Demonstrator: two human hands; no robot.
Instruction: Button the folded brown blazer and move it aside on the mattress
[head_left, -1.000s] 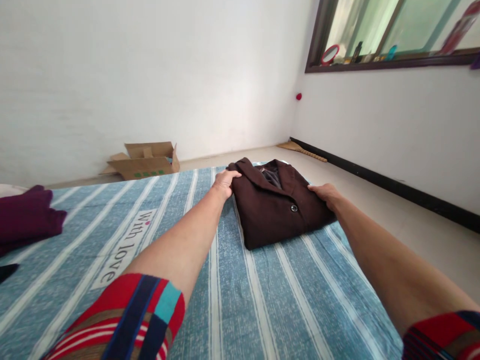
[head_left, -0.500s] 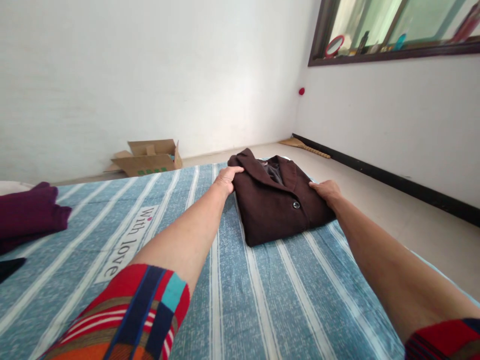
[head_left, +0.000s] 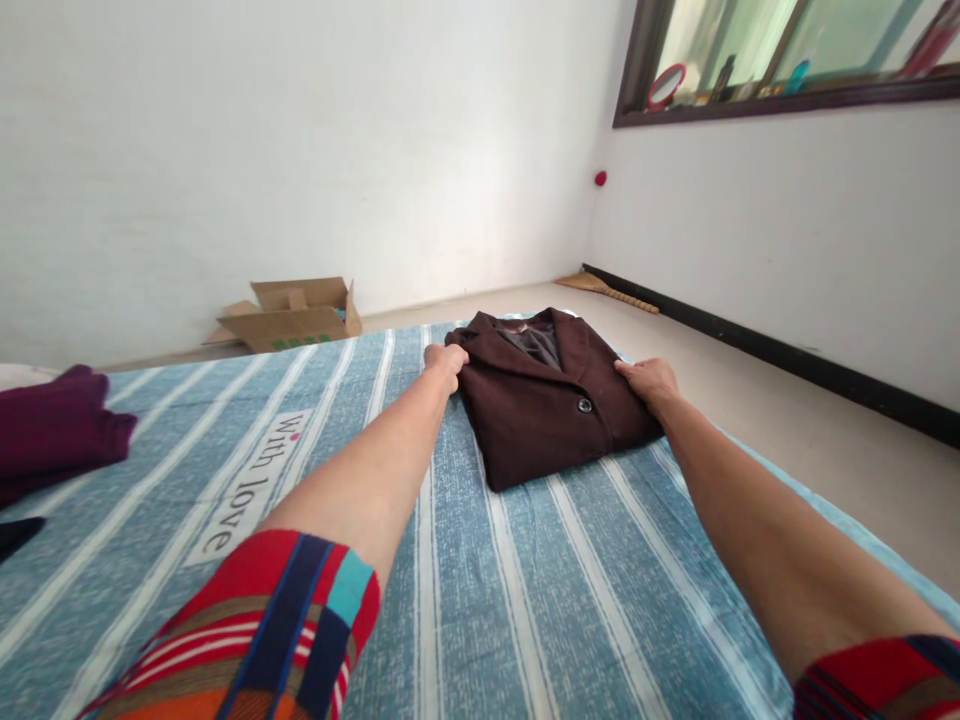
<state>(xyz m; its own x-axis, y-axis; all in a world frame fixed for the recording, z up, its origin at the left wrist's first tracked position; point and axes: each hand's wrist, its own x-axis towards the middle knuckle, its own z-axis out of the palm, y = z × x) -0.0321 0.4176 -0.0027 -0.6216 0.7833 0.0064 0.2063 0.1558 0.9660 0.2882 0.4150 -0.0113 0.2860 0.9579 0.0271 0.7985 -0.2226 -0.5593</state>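
Note:
A folded dark brown jacket (head_left: 540, 430) lies on the blue-and-white striped bedsheet (head_left: 465, 620), its collar toward the far edge and one round button showing at the front. My left hand (head_left: 447, 364) grips the jacket's left edge near the shoulder, thumb on top. At the opposite edge, my right hand (head_left: 649, 382) pinches the cloth between thumb and fingers. The fingers under the cloth are partly hidden on both sides. Grey lining shows inside the neck opening.
Purple folded clothing (head_left: 60, 425) sits at the left, with a dark piece of cloth (head_left: 19, 535) nearer me. Beyond the bed stands an open cardboard box (head_left: 289, 318). A broom (head_left: 607, 290) lies on the floor by the wall. Small items and a mirror (head_left: 666, 86) line the windowsill.
The jacket's collar and left shoulder now lie flatter and wider. My left hand has shifted slightly left with the edge, while my right hand keeps its hold.

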